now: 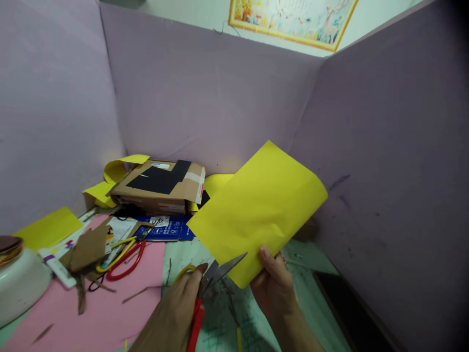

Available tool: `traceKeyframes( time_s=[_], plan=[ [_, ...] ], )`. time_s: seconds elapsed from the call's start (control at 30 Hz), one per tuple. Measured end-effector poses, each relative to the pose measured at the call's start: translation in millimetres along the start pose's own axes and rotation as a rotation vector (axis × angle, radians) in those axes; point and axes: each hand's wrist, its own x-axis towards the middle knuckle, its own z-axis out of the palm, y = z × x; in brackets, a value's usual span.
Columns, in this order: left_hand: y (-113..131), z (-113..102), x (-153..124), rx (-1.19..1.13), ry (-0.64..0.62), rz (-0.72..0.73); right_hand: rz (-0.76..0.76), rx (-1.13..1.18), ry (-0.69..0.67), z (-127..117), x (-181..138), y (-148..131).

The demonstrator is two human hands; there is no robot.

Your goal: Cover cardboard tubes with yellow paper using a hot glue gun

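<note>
My right hand (274, 286) pinches the lower edge of a yellow paper sheet (260, 210) and holds it up, tilted, above the table. My left hand (176, 308) is closed round the red and yellow handles of a pair of scissors (216, 274). The blades are parted, and their tips meet the bottom edge of the yellow sheet just left of my right thumb. Both hands hover over a green cutting mat (220, 327).
A pink sheet (102, 303) covers the table's left, with a second pair of scissors (122, 254) and brown cardboard scraps (88, 249) on it. Behind stand a taped cardboard box (161, 186), a blue packet (166, 228) and more yellow paper (47, 227). A white bowl (18, 286) sits far left. Purple partitions (205, 93) enclose the desk.
</note>
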Motion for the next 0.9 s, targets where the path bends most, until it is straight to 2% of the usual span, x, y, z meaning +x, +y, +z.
traceKeyframes(
  time_s=[0.17, 0.4, 0.5, 0.63, 0.9],
  plan=[
    [0.3, -5.0, 2.9, -0.068, -0.012, -0.018, 0.009, -0.005, -0.003, -0.7, -0.8, 1.0],
    [1.1, 11.9, -3.7, 0.025, 0.057, -0.091, 0.017, -0.022, 0.012, -1.2, -1.1, -0.1],
    [1.8, 14.8, -5.4, 0.032, 0.050, -0.106, 0.019, -0.025, 0.000, -1.9, -1.2, 0.0],
    [5.0, 7.8, -2.3, -0.063, -0.031, -0.221, 0.008, -0.047, 0.008, -4.2, -1.0, 0.8],
    [8.2, 0.5, 2.5, -0.158, -0.035, -0.220, 0.001, -0.059, 0.000, -4.7, -1.4, 1.1]
  ],
)
